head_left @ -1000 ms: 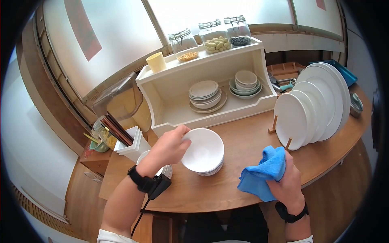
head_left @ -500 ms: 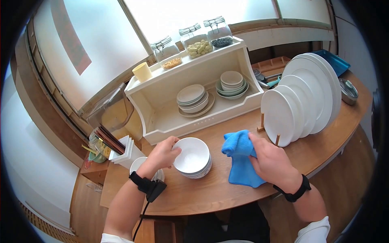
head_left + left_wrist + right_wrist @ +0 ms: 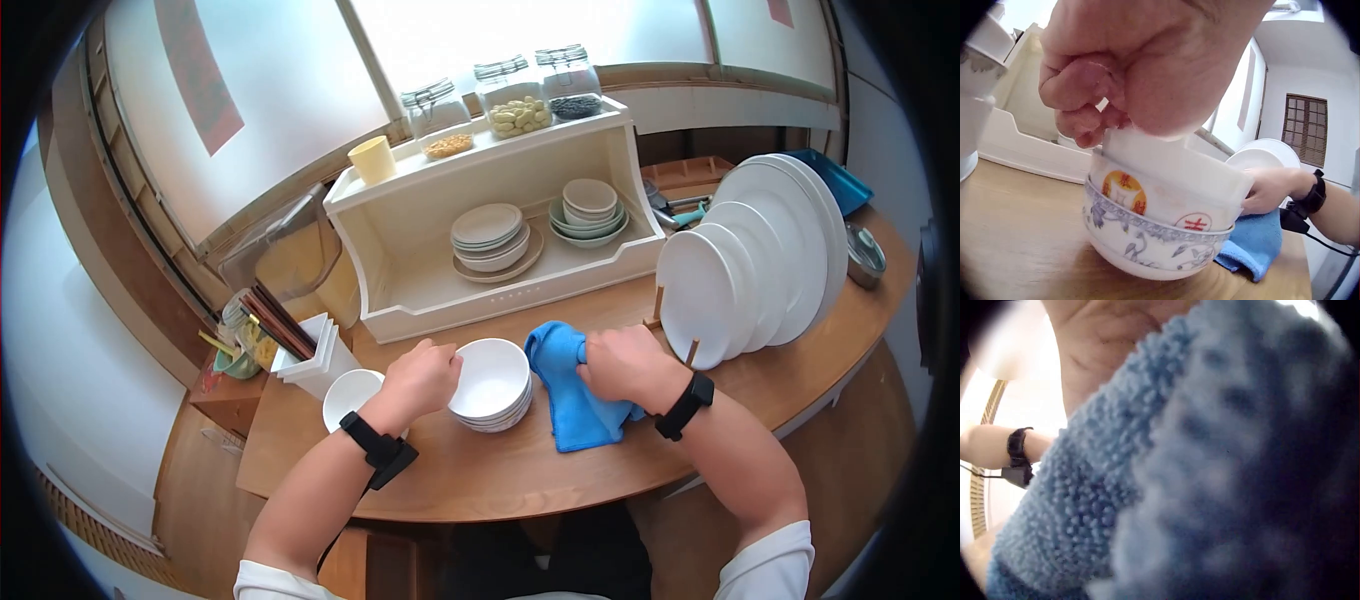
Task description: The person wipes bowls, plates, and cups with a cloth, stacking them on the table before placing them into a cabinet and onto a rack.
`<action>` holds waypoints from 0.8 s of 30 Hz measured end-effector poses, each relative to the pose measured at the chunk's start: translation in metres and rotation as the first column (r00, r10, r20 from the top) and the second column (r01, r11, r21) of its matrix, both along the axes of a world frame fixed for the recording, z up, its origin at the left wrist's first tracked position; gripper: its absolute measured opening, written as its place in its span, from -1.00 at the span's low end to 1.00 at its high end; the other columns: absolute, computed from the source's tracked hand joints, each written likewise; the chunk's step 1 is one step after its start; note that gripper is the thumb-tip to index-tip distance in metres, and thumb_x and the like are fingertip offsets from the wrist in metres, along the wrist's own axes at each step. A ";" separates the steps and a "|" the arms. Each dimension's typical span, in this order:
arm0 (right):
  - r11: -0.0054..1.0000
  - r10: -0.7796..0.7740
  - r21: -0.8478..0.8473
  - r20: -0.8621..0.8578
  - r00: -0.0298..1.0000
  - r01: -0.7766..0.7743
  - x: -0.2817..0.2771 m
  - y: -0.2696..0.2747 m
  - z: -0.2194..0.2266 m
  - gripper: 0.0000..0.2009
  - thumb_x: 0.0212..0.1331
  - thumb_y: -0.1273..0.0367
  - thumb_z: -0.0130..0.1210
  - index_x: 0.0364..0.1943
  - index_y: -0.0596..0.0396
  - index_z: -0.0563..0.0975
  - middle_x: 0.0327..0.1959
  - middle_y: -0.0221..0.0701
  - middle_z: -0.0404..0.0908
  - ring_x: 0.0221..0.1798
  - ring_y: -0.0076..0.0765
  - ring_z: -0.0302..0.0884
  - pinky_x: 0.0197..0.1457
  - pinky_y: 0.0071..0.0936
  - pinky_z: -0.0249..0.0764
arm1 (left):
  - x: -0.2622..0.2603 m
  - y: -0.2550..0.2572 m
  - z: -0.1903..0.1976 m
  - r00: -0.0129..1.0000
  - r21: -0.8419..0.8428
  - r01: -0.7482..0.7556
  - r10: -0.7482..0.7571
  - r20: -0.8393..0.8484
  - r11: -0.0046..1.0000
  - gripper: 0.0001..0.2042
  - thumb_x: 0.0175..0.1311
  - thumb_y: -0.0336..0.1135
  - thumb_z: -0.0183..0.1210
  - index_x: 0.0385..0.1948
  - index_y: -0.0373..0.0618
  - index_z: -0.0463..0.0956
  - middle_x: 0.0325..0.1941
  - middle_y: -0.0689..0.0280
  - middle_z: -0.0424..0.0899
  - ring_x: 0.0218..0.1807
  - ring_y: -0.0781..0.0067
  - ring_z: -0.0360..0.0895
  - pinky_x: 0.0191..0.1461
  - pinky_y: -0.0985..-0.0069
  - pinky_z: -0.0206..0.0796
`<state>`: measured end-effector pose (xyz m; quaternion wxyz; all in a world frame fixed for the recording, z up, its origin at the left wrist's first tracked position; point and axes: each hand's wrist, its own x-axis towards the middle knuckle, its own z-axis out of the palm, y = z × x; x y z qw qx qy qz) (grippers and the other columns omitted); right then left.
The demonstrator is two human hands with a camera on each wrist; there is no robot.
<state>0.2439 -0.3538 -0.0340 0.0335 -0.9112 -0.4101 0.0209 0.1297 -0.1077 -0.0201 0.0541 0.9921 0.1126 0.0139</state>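
Observation:
A stack of white bowls (image 3: 490, 375) stands on the table, the lower ones printed with blue flowers and red and yellow emblems, as the left wrist view shows. At its left rim, my left hand (image 3: 424, 378) pinches the top bowl (image 3: 1166, 156) between thumb and curled fingers. My right hand (image 3: 632, 365) grips a bunched blue cloth (image 3: 585, 420) just right of the stack. The cloth's upper fold reaches close to the bowl rim, while its lower end hangs to the tabletop. Fluffy cloth fills most of the right wrist view and hides the right fingers.
More white bowls (image 3: 350, 393) stand behind my left wrist, near a white chopstick holder (image 3: 320, 360). Several white plates (image 3: 695, 300) lean in a wooden rack at right. Behind is a cream shelf (image 3: 510, 300) bearing dishes, with glass jars (image 3: 515, 100) on top.
My right hand has brought the cloth leftward, from near the plate rack to beside the bowl stack. The left hand stays at the top bowl's rim. The head view has shifted slightly.

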 end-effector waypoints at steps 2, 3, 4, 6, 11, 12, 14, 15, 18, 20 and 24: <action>0.999 -0.013 -0.048 -0.073 0.997 0.009 -0.002 0.005 0.007 -0.77 0.08 0.28 0.09 -0.26 0.13 0.59 -0.20 -0.11 0.64 -0.13 -0.07 0.63 -0.07 -0.21 0.53 | -0.009 -0.008 0.011 0.998 0.030 -0.070 0.070 0.006 0.997 -0.70 0.35 -0.18 -0.06 -0.14 -0.20 0.53 -0.18 0.01 0.56 -0.08 -0.06 0.54 -0.02 0.10 0.38; 0.999 -0.033 0.026 0.000 0.999 0.033 -0.003 0.006 0.008 -0.73 0.11 0.27 0.09 -0.19 0.15 0.56 -0.14 -0.11 0.62 -0.06 -0.07 0.59 -0.03 -0.21 0.51 | -0.017 -0.009 0.016 0.984 -0.017 -0.030 0.032 0.177 0.999 -0.72 0.34 -0.22 -0.02 -0.10 -0.19 0.53 -0.20 0.03 0.54 -0.14 0.02 0.54 -0.09 0.19 0.38; 0.994 -0.051 0.104 0.070 0.996 0.043 -0.003 0.008 0.009 -0.69 0.14 0.25 0.09 -0.12 0.18 0.53 -0.09 -0.10 0.59 0.01 -0.06 0.55 0.02 -0.21 0.48 | -0.028 -0.007 0.021 0.938 -0.052 0.011 0.008 0.346 0.999 -0.74 0.32 -0.26 0.03 -0.07 -0.18 0.53 -0.23 0.06 0.53 -0.19 0.09 0.55 -0.16 0.28 0.39; 0.973 0.067 0.211 0.137 0.988 -0.095 -0.008 0.011 0.022 -0.66 0.16 0.25 0.09 -0.07 0.20 0.49 -0.06 -0.10 0.58 0.02 -0.06 0.53 0.03 -0.21 0.47 | -0.063 -0.006 0.040 0.893 -0.174 0.021 0.060 0.447 0.985 -0.74 0.31 -0.26 0.05 -0.08 -0.18 0.53 -0.24 0.09 0.54 -0.24 0.15 0.55 -0.17 0.33 0.39; 0.723 0.345 0.576 0.175 0.922 -0.380 -0.036 0.065 0.052 -0.62 0.18 0.26 0.11 -0.03 0.27 0.46 -0.07 -0.08 0.57 0.00 0.00 0.52 0.04 -0.18 0.45 | -0.150 0.039 0.011 0.659 -0.691 0.117 0.465 0.591 0.713 -0.73 0.31 -0.31 0.13 -0.04 -0.23 0.50 -0.23 0.37 0.53 -0.23 0.53 0.47 -0.20 0.64 0.34; 0.707 0.450 0.603 0.019 0.893 -0.369 -0.042 0.085 0.057 -0.59 0.17 0.24 0.11 -0.02 0.28 0.45 -0.07 -0.06 0.57 0.00 0.02 0.52 0.04 -0.19 0.45 | -0.160 0.048 0.001 0.656 -0.697 0.114 0.474 0.588 0.708 -0.73 0.31 -0.31 0.13 -0.04 -0.23 0.50 -0.23 0.37 0.53 -0.23 0.53 0.47 -0.20 0.64 0.34; 0.737 0.550 0.588 -0.235 0.801 -0.334 -0.054 0.128 0.066 -0.52 0.20 0.18 0.11 0.08 0.28 0.41 -0.03 -0.03 0.55 -0.04 -0.06 0.56 0.01 -0.27 0.47 | -0.176 0.060 -0.017 0.599 -0.832 0.044 0.652 0.465 0.553 -0.65 0.36 -0.26 0.08 0.11 -0.20 0.39 -0.06 0.36 0.49 -0.09 0.48 0.45 -0.11 0.57 0.38; 0.776 0.545 0.547 -0.329 0.771 -0.315 -0.059 0.150 0.066 -0.46 0.23 0.15 0.11 0.16 0.27 0.38 0.00 -0.03 0.55 -0.08 -0.14 0.60 -0.01 -0.35 0.50 | -0.180 0.063 -0.019 0.592 -0.836 0.042 0.661 0.462 0.547 -0.65 0.36 -0.26 0.08 0.11 -0.20 0.39 -0.06 0.36 0.49 -0.09 0.48 0.45 -0.11 0.57 0.38; 0.839 0.467 0.465 -0.347 0.814 -0.284 -0.074 0.203 0.049 -0.38 0.26 0.05 -0.01 0.21 0.31 0.32 0.05 0.04 0.51 -0.06 0.06 0.59 -0.02 -0.25 0.53 | -0.183 0.070 -0.028 0.718 -0.998 0.051 0.694 0.056 0.027 -0.60 0.44 -0.13 -0.09 0.22 -0.10 0.25 0.12 0.25 0.42 0.11 0.40 0.40 0.03 0.25 0.37; 0.902 0.397 0.368 -0.496 0.772 -0.227 -0.086 0.219 0.054 -0.36 0.28 0.03 -0.06 0.23 0.32 0.29 0.06 0.06 0.50 -0.09 0.08 0.61 -0.14 -0.25 0.57 | -0.178 0.072 -0.032 0.756 -0.998 0.048 0.655 0.011 -0.038 -0.55 0.43 -0.11 -0.07 0.26 -0.12 0.19 0.16 0.26 0.39 0.15 0.39 0.37 0.06 0.24 0.37; 0.966 0.257 0.192 -0.733 0.630 -0.170 -0.091 0.238 0.039 -0.32 0.28 -0.04 -0.10 0.29 0.24 0.23 0.14 -0.03 0.44 -0.02 -0.09 0.57 -0.23 -0.36 0.64 | -0.173 0.072 -0.032 0.829 -0.986 0.033 0.555 -0.064 -0.163 -0.51 0.43 -0.09 -0.06 0.29 -0.13 0.17 0.18 0.28 0.39 0.16 0.35 0.39 0.12 0.20 0.33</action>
